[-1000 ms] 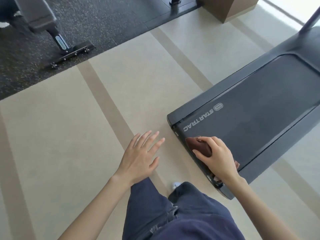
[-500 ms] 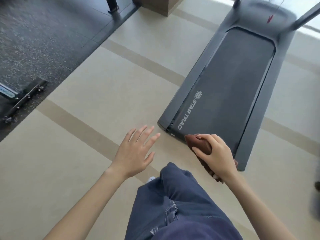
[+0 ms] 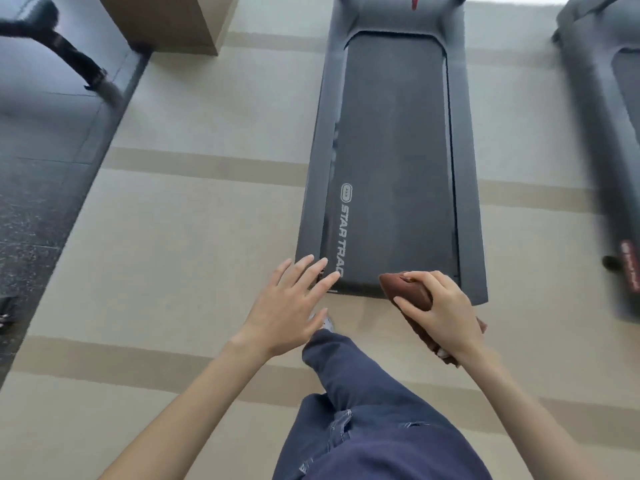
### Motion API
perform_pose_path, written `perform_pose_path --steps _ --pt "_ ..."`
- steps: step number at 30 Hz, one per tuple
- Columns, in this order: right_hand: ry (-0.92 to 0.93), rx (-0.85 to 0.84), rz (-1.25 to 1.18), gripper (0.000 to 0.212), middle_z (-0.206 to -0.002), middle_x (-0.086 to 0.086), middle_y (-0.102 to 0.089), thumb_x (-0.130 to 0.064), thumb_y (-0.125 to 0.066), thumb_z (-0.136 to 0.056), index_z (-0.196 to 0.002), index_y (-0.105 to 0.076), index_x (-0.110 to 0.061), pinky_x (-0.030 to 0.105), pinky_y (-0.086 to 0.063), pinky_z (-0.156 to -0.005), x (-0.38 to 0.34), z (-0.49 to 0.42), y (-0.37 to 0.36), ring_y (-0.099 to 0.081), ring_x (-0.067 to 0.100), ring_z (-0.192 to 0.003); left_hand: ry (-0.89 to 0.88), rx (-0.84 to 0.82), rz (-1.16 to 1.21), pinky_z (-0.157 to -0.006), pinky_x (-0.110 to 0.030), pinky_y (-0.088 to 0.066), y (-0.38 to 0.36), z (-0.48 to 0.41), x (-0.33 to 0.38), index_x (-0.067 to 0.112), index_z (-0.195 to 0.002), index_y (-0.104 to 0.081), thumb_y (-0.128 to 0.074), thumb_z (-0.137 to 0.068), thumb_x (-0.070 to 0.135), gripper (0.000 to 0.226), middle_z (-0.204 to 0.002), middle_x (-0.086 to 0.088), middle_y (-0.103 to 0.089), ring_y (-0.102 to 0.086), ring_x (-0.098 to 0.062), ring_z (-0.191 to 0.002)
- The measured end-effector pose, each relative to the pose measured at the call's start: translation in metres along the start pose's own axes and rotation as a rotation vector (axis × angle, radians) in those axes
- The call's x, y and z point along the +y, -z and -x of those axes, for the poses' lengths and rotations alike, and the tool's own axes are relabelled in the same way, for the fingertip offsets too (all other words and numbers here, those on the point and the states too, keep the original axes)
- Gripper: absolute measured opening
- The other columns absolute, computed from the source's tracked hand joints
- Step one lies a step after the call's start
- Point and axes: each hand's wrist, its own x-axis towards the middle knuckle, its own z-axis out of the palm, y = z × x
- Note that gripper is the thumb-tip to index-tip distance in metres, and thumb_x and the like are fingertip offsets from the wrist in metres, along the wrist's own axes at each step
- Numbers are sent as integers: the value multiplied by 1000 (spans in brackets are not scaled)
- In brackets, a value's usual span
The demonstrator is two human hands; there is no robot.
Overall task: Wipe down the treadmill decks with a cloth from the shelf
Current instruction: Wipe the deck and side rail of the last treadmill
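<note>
Head view: treadmill deck lies straight ahead of both hands. Its long axis runs directly away from the person, and its near end is just past the fingertips. Right hand grips a bunched brown cloth, fingers and thumb curled round it. The cloth's front tip overlaps the deck's near edge, toward its right side; cannot tell from this angle whether it touches the deck. Left hand holds nothing, fingers straight and spread, tips over the deck's near left corner beside the STAR TRAC lettering; touching or hovering, cannot tell. Right hand carries the cloth and sits at the deck's end, so the wipe likely calls for strokes pushed forward along the deck's length, away from the body. Judging by that position, wiping of this deck is near its start. Second treadmill sits well off to the right of the right hand, blurred.
</note>
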Motion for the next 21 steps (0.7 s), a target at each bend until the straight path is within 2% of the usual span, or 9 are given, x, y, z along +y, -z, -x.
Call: perform_pose_path --steps 4,8,12,17,21 --pt "-100 79 -19 33 -99 -8 -60 -33 -73 -77 -107 -62 -25 24 -41 -76 -10 -34 2 -55 13 -90 -102 -11 -17 -106 -46 -36 12 -45 -40 21 -136 -49 -57 -85 38 54 -140 -8 -49 -43 -27 -130" --pt "-167 126 -28 33 -100 -9 -60 -35 -72 -78 -108 -61 -27 24 -42 -77 -15 -69 7 -55 12 -92 -199 21 -6 -107 -47 -35 22 -92 -68 21 -135 -48 -51 -85 39 53 -140 -7 -48 -42 -28 -131" --pt "-234 171 -35 35 -104 -9 -60 -37 -70 -79 -111 -61 -27 23 -42 -80 -18 -90 12 -54 11 -95 -319 26 -3 -108 -48 -32 24 -134 -83 21 -136 -48 -56 -85 38 55 -141 -8 -47 -42 -28 -131" --pt "-348 264 -51 34 -104 -10 -61 -35 -72 -78 -109 -61 -26 18 -38 -83 -24 -101 12 -54 10 -99 -487 10 3 -108 -46 -32 26 -181 -95 22 -135 -48 -51 -85 40 53 -140 -6 -48 -42 -27 -131" --pt "-458 346 -61 35 -105 -8 -61 -35 -71 -78 -110 -62 -25 22 -41 -85 -37 -111 2 -54 12 -100 -658 -8 -26 -107 -45 -33 25 -219 -113 22 -134 -50 -56 -85 40 53 -139 -6 -49 -44 -26 -130"
